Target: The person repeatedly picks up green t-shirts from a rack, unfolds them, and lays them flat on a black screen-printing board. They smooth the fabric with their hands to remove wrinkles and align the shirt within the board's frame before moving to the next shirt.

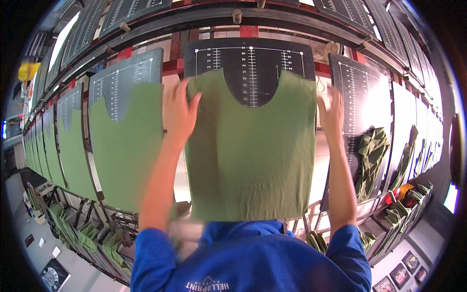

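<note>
A green shirt panel (253,160) with a scooped neckline lies over the black printing board (265,56) in front of me. White ruled scales show on the board above the neckline. My left hand (181,114) is at the panel's upper left edge, fingers and thumb apart and a little blurred. At the upper right edge is my right hand (332,114), with fingers apart and nothing seen in it. Whether either hand touches the cloth, I cannot tell. Small wrinkles run across the lower part of the panel.
To the left, another green panel (126,151) lies flat on its board, with several more beyond. A bunched green cloth (373,146) rests on the board to the right (352,102). A dark rail (204,27) with pegs runs behind.
</note>
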A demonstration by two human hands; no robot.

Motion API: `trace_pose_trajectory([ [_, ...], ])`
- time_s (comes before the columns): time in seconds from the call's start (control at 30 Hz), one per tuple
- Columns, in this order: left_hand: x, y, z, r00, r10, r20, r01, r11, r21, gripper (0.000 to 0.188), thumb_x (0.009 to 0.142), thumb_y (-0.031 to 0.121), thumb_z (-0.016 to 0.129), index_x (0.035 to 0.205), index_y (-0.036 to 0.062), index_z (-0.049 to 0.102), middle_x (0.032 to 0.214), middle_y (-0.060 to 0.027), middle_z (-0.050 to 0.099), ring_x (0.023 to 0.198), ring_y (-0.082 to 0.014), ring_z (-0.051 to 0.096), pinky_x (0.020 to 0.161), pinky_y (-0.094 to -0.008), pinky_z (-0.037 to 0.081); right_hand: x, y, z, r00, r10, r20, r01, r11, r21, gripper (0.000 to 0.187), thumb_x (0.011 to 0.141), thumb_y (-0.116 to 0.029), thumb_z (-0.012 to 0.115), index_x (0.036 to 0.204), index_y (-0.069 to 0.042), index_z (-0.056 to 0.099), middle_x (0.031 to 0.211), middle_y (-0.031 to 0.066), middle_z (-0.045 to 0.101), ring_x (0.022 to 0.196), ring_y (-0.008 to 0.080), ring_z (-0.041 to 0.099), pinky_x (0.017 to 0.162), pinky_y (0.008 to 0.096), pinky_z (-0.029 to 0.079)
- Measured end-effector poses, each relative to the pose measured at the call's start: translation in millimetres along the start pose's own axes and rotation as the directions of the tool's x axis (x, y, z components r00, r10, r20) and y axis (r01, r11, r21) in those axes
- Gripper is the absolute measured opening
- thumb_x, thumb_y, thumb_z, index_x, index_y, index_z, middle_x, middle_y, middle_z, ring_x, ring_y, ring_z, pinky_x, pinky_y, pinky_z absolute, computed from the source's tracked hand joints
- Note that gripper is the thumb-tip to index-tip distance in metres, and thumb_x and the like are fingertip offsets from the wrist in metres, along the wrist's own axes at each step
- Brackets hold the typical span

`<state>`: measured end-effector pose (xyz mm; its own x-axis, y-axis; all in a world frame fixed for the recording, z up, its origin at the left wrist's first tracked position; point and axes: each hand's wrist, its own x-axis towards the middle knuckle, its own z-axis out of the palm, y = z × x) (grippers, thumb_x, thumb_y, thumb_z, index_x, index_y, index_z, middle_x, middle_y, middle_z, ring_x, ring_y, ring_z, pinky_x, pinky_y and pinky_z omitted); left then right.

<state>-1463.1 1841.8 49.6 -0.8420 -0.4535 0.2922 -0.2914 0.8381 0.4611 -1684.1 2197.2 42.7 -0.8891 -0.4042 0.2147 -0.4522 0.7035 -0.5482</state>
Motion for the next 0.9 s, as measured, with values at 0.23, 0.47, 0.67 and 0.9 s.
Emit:
trace_pose_trajectory([
  [0.23,-317,10,-74,0.507,-0.609,0.61,0.842,0.502,-0.197,0.039,0.102,0.023,0.056,0.128,-0.0071,0.054,0.112,-0.0123,0.063,0.098,-0.0149,0.056,0.085,-0.0304,0.047,-315,62,-85,0.405,0.509,0.76,-0.806,0.591,0.033,0.06,0.105,-0.042,0.049,0.139,0.008,0.05,0.124,0.0146,0.063,0.113,0.0196,0.058,0.098,0.0353,0.046],
  [0.47,-357,24,-100,0.505,-0.647,0.571,0.832,0.54,-0.124,0.032,0.098,0.031,0.061,0.098,-0.0006,0.059,0.076,-0.0065,0.058,0.071,-0.0173,0.052,0.069,-0.0354,0.044,-346,13,-132,0.457,0.643,0.615,-0.789,0.612,-0.053,0.017,0.094,-0.015,0.067,0.087,0.001,0.066,0.064,-0.0048,0.052,0.059,0.0049,0.044,0.052,0.0257,0.037],
  [0.67,-364,28,-100,0.543,-0.639,0.545,0.829,0.513,-0.225,0.027,0.099,0.025,0.06,0.091,0.0004,0.054,0.077,-0.0008,0.049,0.074,-0.0105,0.044,0.066,-0.0296,0.039,-345,13,-141,0.517,0.62,0.59,-0.734,0.676,-0.067,0.024,0.092,-0.022,0.069,0.094,0.002,0.069,0.068,0.002,0.059,0.064,0.009,0.052,0.059,0.0291,0.043],
  [0.9,-329,14,-82,0.611,-0.598,0.519,0.792,0.446,-0.418,0.021,0.096,0.02,0.067,0.101,0.0018,0.057,0.079,0.0038,0.05,0.075,-0.0067,0.046,0.067,-0.0258,0.04,-289,0,-118,0.816,0.352,0.458,-0.297,0.936,-0.191,0.028,0.087,-0.022,0.073,0.104,0.0,0.068,0.102,0.0202,0.069,0.092,0.0338,0.067,0.083,0.0417,0.051],
])
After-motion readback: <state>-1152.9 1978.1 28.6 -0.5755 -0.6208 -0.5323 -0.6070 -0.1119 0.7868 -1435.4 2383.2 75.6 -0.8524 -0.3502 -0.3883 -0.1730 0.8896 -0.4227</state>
